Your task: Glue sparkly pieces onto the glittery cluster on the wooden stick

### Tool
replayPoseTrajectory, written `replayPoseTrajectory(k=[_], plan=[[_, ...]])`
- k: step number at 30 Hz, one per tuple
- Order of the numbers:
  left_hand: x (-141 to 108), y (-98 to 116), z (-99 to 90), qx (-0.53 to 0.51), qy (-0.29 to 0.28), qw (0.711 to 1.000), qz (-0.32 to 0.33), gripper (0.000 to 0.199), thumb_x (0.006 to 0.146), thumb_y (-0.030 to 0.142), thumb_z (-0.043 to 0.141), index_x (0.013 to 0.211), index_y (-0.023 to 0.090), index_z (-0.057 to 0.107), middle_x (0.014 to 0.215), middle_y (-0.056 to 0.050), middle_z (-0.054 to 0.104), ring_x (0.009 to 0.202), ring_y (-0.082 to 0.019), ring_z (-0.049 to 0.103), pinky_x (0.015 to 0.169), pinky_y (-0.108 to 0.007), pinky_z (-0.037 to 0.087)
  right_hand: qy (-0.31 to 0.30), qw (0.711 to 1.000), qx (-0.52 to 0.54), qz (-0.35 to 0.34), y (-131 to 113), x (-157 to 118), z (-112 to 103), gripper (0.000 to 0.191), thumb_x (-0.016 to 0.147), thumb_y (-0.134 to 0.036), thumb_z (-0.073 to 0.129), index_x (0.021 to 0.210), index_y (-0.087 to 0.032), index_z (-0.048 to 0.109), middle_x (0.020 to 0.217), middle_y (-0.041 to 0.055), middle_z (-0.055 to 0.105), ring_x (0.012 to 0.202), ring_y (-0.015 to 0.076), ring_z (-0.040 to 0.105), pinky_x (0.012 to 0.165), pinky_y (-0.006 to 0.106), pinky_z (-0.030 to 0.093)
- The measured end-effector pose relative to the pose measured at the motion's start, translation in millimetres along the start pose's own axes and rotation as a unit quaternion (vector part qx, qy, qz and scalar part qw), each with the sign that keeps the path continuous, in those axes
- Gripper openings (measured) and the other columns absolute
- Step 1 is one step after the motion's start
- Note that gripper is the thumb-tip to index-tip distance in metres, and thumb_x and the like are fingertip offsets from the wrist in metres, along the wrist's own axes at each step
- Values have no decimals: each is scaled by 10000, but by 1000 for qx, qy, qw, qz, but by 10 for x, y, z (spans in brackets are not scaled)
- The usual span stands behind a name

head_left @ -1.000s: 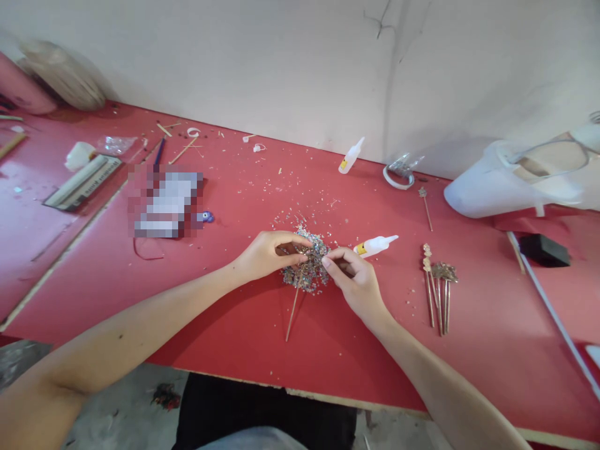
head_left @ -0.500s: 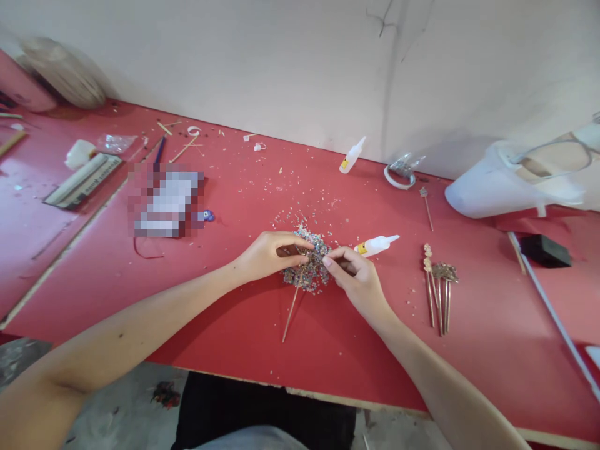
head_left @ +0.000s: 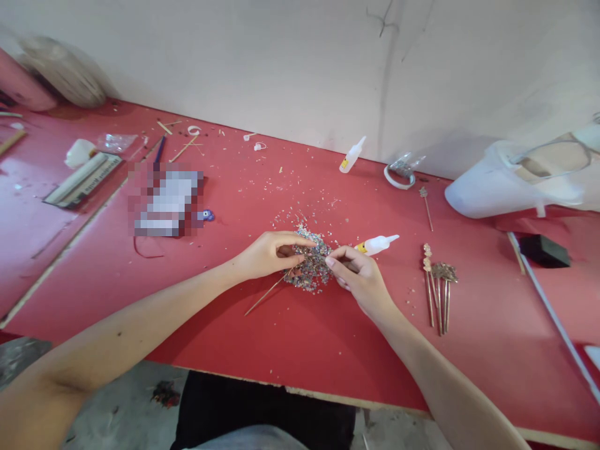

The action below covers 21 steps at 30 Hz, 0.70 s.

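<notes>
My left hand (head_left: 269, 255) is closed, fingers and thumb pinching the head end of a thin brown stick, apparently a hair stick (head_left: 263, 297); its shaft points down and left. The head is partly hidden by my fingers. Beneath both hands lies a pile of small glittering chips (head_left: 309, 278) in silver and mixed colours. My right hand (head_left: 359, 272) pinches thumb to forefinger at the pile's right side; whatever sits between the fingertips is too small to make out. Just beyond that hand, a white glue bottle (head_left: 379, 245) with a yellow label lies on its side.
Several similar decorated sticks (head_left: 439, 300) lie on the red table (head_left: 262, 350) to the right, with a black block (head_left: 546, 251) farther over. Behind are a second glue bottle (head_left: 352, 156), a tape ring (head_left: 399, 178) and a white jug (head_left: 487, 181). A blurred rectangular object (head_left: 171, 203) lies left.
The stick has swung in my left hand, its free end moving left and slightly up. My right hand has shifted a little to the right and stays pinched.
</notes>
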State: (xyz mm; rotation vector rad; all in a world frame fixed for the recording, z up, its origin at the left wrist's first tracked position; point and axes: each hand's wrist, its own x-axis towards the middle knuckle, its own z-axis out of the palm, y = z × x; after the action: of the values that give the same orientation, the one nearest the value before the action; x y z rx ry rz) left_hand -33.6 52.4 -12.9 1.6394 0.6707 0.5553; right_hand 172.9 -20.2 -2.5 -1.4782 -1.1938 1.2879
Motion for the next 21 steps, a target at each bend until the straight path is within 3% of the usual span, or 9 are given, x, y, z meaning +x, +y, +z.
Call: replayPoseTrajectory(k=[3, 6, 11, 16, 21], plan=[[4, 18, 8, -47, -12, 998, -44, 373, 841, 203, 586, 1214, 191, 590, 1059, -73, 668, 630, -101, 660, 574, -223, 540, 1, 1000, -8, 0, -4, -1, 5, 247, 772, -405, 667, 733, -186, 561, 522, -73, 410, 422, 53, 325, 398, 211, 229], [14, 37, 10, -51, -7, 998, -48, 377, 814, 200, 622, 1190, 182, 591, 1083, -84, 651, 623, -86, 643, 527, -189, 515, -1, 1000, -12, -1, 3, -3, 7, 254, 771, -416, 665, 732, -186, 562, 517, -74, 407, 418, 54, 323, 393, 211, 226], [24, 32, 9, -35, 5, 998, -43, 319, 810, 228, 639, 1120, 155, 620, 860, -46, 659, 634, -95, 629, 516, -168, 498, 1, 1000, -25, -4, 26, -15, 9, 254, 779, -419, 658, 734, -189, 562, 516, -71, 415, 416, 56, 329, 389, 210, 239], [23, 25, 15, -22, -3, 998, -51, 303, 807, 255, 638, 1089, 142, 640, 763, -39, 660, 625, -111, 626, 490, -172, 501, 8, 1000, -18, -4, 28, -14, 17, 249, 779, -414, 654, 735, -190, 555, 509, -75, 402, 410, 54, 325, 383, 205, 237], [16, 26, 6, -22, -5, 998, -59, 325, 807, 265, 639, 1108, 142, 642, 679, -19, 658, 489, -81, 571, 465, -179, 489, 13, 1000, -21, 1, 20, -14, 23, 262, 768, -427, 659, 728, -190, 554, 498, -75, 399, 410, 58, 328, 378, 206, 238]])
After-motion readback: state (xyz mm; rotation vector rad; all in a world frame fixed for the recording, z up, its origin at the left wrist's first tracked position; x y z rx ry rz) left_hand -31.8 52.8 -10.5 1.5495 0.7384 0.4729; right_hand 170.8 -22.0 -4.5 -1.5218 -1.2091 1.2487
